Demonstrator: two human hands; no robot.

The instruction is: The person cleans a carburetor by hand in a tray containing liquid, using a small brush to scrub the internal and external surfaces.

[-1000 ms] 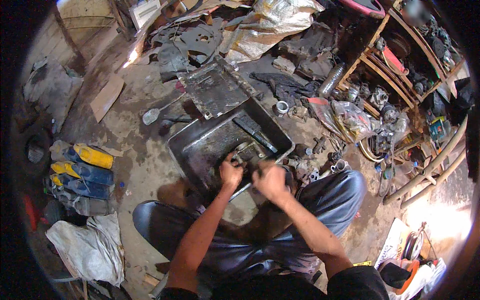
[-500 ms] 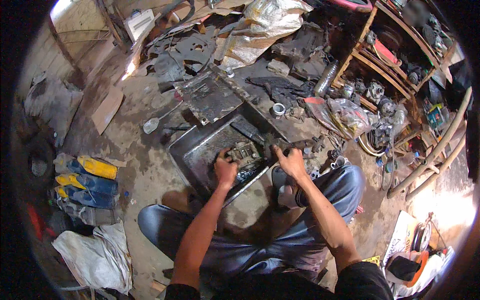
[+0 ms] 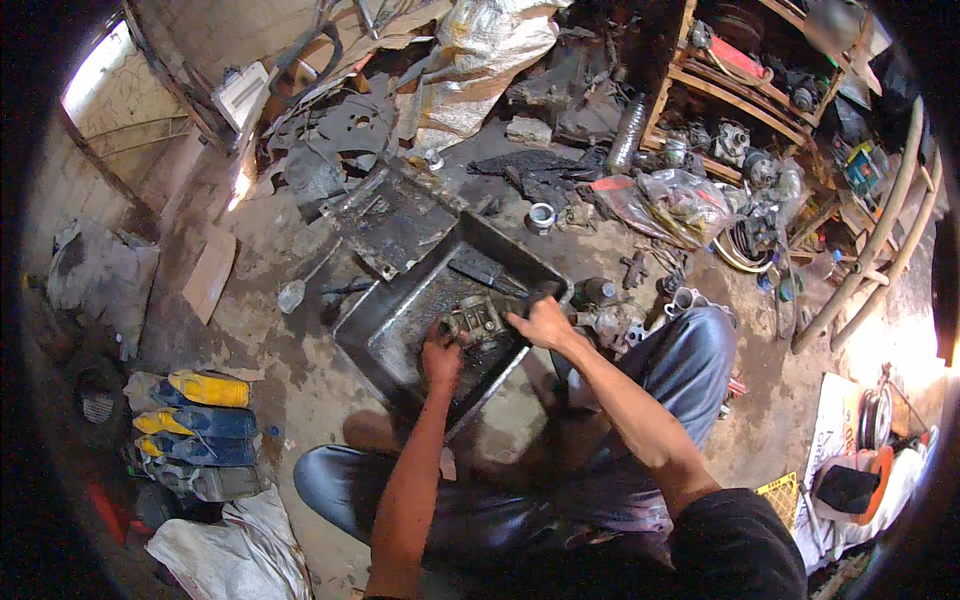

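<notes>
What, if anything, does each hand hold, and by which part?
The left hand holds the metal part by its left side; for the right hand, I cannot tell.

Yellow and blue bottles (image 3: 206,424) lie at left, near a crumpled white sack (image 3: 240,550); at upper right, a plastic bag (image 3: 688,202) lies near a wooden shelf (image 3: 742,107).
</notes>
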